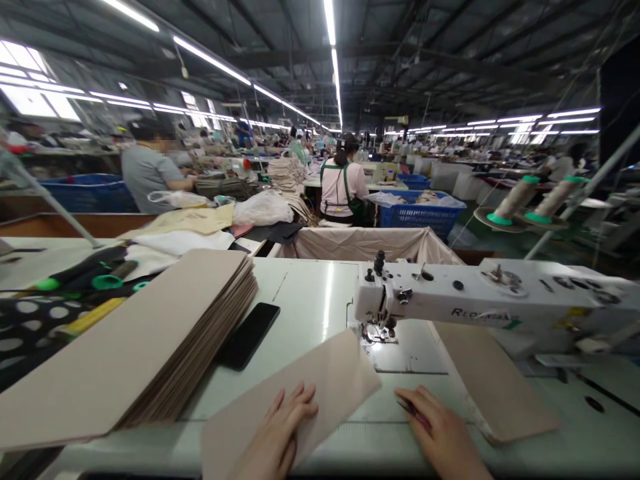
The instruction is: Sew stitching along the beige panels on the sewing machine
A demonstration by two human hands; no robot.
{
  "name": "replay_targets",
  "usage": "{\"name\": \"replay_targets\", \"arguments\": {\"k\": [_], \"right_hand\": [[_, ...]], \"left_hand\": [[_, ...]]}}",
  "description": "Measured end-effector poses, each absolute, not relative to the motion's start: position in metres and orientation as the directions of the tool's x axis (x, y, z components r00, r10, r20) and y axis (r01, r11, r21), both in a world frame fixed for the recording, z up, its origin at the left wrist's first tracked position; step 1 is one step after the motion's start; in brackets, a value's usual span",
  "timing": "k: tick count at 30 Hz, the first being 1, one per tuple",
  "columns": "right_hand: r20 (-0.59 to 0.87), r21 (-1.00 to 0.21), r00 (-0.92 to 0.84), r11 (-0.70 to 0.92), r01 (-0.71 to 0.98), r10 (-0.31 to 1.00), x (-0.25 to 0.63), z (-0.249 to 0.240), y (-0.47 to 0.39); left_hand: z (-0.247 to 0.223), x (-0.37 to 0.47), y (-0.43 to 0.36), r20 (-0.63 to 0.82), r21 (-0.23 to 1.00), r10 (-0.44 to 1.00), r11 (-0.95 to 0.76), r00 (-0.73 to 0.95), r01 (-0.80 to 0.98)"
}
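Observation:
A beige fabric panel [330, 380] lies slanted on the pale green sewing table, its far corner close to the needle area of the white sewing machine [440, 287]. My left hand [280, 427] rests on the panel with its fingers apart. To the right of the panel, my right hand [435, 427] has its fingers wrapped round a small dark reddish tool [416, 413], too small to name surely. Under the machine arm, more beige panels [500, 380] lie on the table. A tall stack of beige panels [150, 340] stands at the left.
A black phone [251, 333] lies beside the stack. Thread spools [515, 200] stand behind the machine. Past the table edge hangs a cloth-lined bin [360, 243]. Scissors and tape clutter the far left. Two people [343, 180] sit farther off near blue baskets [420, 217].

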State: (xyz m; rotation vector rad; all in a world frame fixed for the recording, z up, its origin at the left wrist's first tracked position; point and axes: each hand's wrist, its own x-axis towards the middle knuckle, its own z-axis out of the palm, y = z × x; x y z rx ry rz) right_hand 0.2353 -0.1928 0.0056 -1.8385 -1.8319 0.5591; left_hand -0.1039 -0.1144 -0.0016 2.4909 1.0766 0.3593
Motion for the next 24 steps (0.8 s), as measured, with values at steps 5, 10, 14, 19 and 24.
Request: {"name": "replay_targets", "arguments": {"k": [5, 10, 14, 19, 24], "right_hand": [[-0.093, -0.852, 0.200, -0.182, 0.491, 0.975, 0.232, 0.005, -0.229], [-0.130, -0.940, 0.222, -0.192, 0.282, 0.966, 0.215, 0.014, -0.241], [-0.075, -0.953, 0.229, -0.137, 0.269, 0.971, 0.211, 0.011, -0.252], [0.007, -0.838, 0.327, -0.173, 0.517, 0.945, 0.218, -0.010, -0.271], [0.165, -0.568, 0.234, -0.101, 0.816, 0.958, 0.208, -0.034, -0.279]], "left_hand": [[0.033, -0.085, -0.121, 0.024, 0.569, 0.667, -0.622, 0.745, 0.539], [0.034, -0.012, -0.137, 0.091, 0.474, 0.613, -0.720, 0.784, 0.508], [0.008, 0.033, -0.161, 0.163, 0.408, 0.555, -0.791, 0.816, 0.456], [0.000, 0.044, -0.169, 0.187, 0.429, 0.606, -0.758, 0.773, 0.491], [0.008, 0.033, -0.168, 0.189, 0.599, 0.680, -0.652, 0.709, 0.465]]}}
